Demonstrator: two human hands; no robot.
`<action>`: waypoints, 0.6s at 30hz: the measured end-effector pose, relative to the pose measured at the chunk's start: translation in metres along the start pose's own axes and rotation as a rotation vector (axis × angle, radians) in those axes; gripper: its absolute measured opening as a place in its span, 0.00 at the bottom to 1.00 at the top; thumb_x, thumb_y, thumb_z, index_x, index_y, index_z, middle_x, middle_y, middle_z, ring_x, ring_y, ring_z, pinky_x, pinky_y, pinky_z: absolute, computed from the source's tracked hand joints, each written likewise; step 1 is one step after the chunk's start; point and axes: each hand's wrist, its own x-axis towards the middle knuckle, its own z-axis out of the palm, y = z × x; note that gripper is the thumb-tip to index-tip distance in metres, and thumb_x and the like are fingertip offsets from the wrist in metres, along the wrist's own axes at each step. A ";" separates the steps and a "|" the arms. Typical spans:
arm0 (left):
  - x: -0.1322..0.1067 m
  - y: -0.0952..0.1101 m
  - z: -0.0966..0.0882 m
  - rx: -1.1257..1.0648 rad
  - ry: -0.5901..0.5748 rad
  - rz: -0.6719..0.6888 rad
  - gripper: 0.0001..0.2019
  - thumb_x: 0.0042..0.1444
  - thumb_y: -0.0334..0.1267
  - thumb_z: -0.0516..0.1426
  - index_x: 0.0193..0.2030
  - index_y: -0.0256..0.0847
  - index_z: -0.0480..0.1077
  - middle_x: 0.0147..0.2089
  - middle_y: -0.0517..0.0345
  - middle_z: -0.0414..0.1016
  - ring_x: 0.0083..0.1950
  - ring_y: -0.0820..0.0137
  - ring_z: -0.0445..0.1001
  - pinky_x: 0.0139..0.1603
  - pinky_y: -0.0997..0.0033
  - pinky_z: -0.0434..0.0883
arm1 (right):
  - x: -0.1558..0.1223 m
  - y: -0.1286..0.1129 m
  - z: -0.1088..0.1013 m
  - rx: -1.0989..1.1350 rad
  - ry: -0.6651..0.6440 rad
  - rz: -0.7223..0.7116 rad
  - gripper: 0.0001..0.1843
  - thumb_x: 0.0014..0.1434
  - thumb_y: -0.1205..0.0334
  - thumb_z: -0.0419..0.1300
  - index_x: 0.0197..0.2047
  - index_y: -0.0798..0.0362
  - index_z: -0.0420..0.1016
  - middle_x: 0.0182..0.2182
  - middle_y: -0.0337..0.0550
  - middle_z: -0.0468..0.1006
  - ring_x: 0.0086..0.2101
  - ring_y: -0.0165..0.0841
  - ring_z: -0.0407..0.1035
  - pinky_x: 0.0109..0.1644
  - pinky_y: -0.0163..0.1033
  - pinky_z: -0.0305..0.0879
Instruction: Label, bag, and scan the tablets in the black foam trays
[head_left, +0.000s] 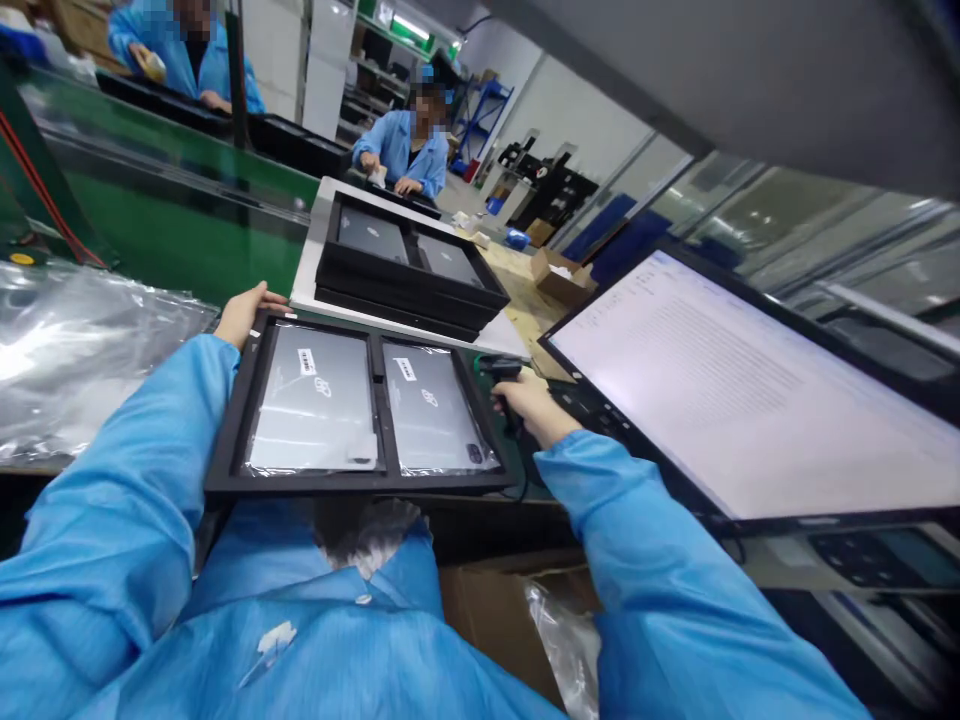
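A black foam tray lies in front of me with two silver tablets in clear film, the left tablet and the right tablet, both back side up with a white barcode label. At the tray's far left corner, my left hand rests against the edge with fingers stretched out. Just beyond the tray's right side, my right hand is wrapped around a black handheld barcode scanner, its head turned toward the tray.
Behind the tray, stacked black trays with more tablets stand on a white board. A monitor fills the right. Clear plastic bags cover the left. Farther off are a small cardboard box and two co-workers in blue coats.
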 end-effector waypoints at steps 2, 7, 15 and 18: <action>0.006 -0.010 -0.002 -0.010 -0.093 -0.035 0.21 0.64 0.51 0.56 0.33 0.33 0.78 0.35 0.43 0.82 0.34 0.63 0.76 0.38 0.66 0.71 | -0.002 -0.033 -0.006 -0.077 -0.034 -0.213 0.07 0.53 0.62 0.68 0.33 0.51 0.73 0.19 0.38 0.71 0.23 0.34 0.68 0.29 0.40 0.68; 0.022 -0.024 -0.005 -0.017 -0.147 0.028 0.21 0.64 0.52 0.57 0.34 0.33 0.79 0.40 0.41 0.83 0.37 0.63 0.78 0.38 0.69 0.71 | -0.042 -0.126 0.030 -0.370 -0.416 -0.744 0.13 0.49 0.60 0.71 0.37 0.53 0.78 0.30 0.41 0.80 0.36 0.39 0.74 0.43 0.41 0.71; 0.027 -0.033 0.000 -0.039 -0.159 0.033 0.18 0.60 0.50 0.60 0.33 0.34 0.78 0.40 0.41 0.83 0.39 0.59 0.80 0.45 0.64 0.73 | -0.063 -0.183 0.117 -0.814 -0.704 -1.015 0.13 0.46 0.70 0.65 0.38 0.54 0.80 0.28 0.40 0.79 0.32 0.35 0.70 0.38 0.36 0.59; 0.025 -0.034 0.004 -0.064 -0.166 0.049 0.15 0.60 0.46 0.60 0.33 0.34 0.77 0.39 0.43 0.83 0.42 0.60 0.80 0.49 0.65 0.74 | -0.054 -0.187 0.122 -0.882 -0.721 -1.021 0.14 0.47 0.69 0.65 0.39 0.54 0.80 0.29 0.40 0.80 0.33 0.35 0.70 0.38 0.37 0.58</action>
